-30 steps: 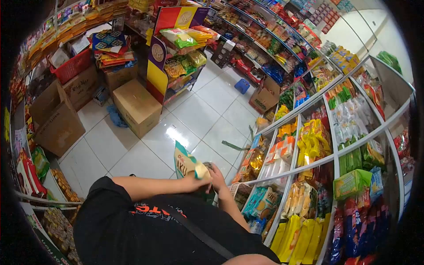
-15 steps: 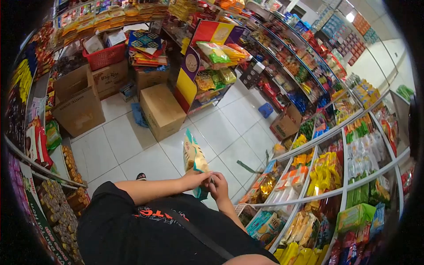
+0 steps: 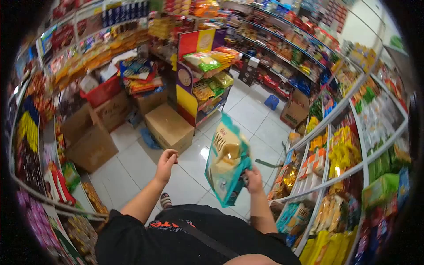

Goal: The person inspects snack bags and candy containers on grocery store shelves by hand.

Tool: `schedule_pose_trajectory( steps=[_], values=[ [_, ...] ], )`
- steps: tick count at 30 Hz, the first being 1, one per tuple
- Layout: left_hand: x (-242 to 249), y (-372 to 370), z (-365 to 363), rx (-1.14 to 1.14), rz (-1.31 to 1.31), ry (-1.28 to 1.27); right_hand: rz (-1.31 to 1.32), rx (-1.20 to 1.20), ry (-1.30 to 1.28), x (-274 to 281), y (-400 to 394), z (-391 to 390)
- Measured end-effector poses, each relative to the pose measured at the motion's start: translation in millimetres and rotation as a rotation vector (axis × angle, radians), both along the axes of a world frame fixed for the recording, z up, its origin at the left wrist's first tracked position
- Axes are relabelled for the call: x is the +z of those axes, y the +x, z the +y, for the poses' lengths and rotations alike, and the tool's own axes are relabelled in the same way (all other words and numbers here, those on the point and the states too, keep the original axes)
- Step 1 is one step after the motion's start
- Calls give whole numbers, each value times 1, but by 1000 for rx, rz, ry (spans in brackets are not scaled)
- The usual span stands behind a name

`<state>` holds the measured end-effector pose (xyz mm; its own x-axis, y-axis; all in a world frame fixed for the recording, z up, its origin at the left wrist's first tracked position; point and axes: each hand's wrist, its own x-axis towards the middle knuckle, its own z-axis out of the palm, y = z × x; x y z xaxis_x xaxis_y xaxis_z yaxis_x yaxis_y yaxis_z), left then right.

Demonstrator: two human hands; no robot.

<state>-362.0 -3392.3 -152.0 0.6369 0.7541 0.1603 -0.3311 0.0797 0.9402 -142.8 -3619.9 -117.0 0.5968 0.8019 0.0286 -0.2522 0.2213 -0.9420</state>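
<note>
A teal and cream snack bag (image 3: 224, 161) hangs over the tiled floor, its broad printed face showing. My right hand (image 3: 253, 179) grips its lower right edge, and part of the fingers is hidden by the bag. To the left, apart from the bag, is my left hand (image 3: 166, 165), its fingers curled in loosely with nothing visible in them. Beyond the left hand stands a closed cardboard box (image 3: 170, 126). Similar teal packs (image 3: 293, 217) lie in a rack compartment below my right hand.
A red, yellow and purple display stand (image 3: 187, 84) holds snack packs ahead. Open cardboard cartons (image 3: 92, 145) and a red basket (image 3: 104, 91) are on the left. Compartmented racks of packets (image 3: 338, 172) curve along my right. A blue object (image 3: 271, 102) sits on the floor.
My left hand has let go of the bag and moved left. My right hand has moved right with the bag, which now turns its broad face to view. The camera view has shifted.
</note>
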Motion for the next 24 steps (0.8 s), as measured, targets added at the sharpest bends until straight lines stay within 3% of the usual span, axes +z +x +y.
schedule_pose_trajectory(
  steps=[2,5,7,8,11,12,15,18,21,22,24],
  values=[
    [-1,1,9,-51,73,13,87,-51,97,14,13,-5],
    [-2,17,4,-327,147,51,312,-143,282,45,5,-1],
    [10,28,-10,-569,-21,-187,402,-95,359,52,-2,6],
    [4,39,-12,-585,65,-359,421,-79,361,43,0,6],
    [1,37,-16,-848,-114,-548,471,-35,336,15,4,6],
    [-2,36,-18,-859,-131,-645,483,-27,312,14,4,6],
    [-40,33,-7,-881,240,-584,426,-3,164,-11,13,2],
    [-50,30,-23,-848,182,-735,332,-59,-5,-29,16,0],
    [-47,33,-33,-776,144,-713,33,-325,-241,-33,23,-4],
    [-41,36,-36,-743,150,-683,83,-516,-114,-38,25,0],
    [-30,40,-38,-698,169,-634,175,-676,12,-16,22,-5]
  ],
)
